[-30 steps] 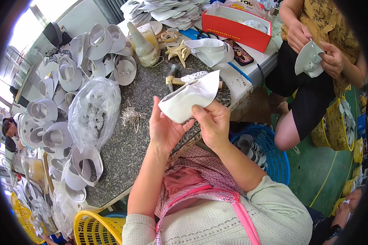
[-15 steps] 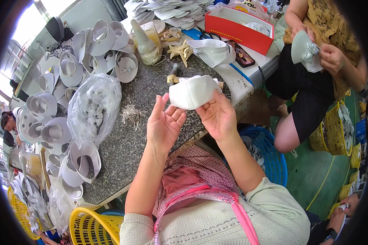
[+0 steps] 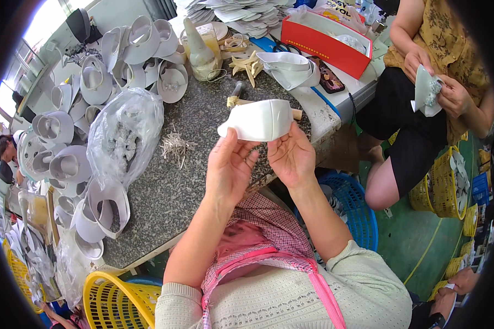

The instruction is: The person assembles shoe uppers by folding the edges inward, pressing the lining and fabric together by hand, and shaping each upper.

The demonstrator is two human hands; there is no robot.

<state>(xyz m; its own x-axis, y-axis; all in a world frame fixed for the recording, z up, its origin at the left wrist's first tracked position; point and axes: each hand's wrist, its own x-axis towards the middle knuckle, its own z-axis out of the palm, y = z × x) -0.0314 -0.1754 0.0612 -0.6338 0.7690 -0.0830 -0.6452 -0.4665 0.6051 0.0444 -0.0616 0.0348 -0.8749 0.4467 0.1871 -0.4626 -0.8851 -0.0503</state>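
Note:
A smooth white shoe upper [image 3: 258, 120] with a vertical seam is held up over the front of the stone-topped bench. My left hand [image 3: 230, 164] grips its lower left edge, thumb on the outer face and fingers beneath. My right hand [image 3: 292, 156] holds the lower right edge, palm up, with its fingers partly hidden. Just behind the upper lies a hammer [image 3: 237, 90], its handle poking out on the right. Another white upper [image 3: 291, 70] rests farther back, beside some tan strips [image 3: 248, 67].
Many white uppers [image 3: 71, 164] crowd the bench's left, around a clear plastic bag [image 3: 126, 134]. Small metal pins [image 3: 175, 145] lie nearby. A cone-topped pot [image 3: 203, 63], red box [image 3: 326, 44] and phone [image 3: 330, 77] stand behind. At right, a co-worker's hands [image 3: 450, 90] hold a decorated piece.
Both my hands have turned the upper, so its seam now sits toward the right. My left thumb has come onto its face. The co-worker's piece is now tilted more edge-on.

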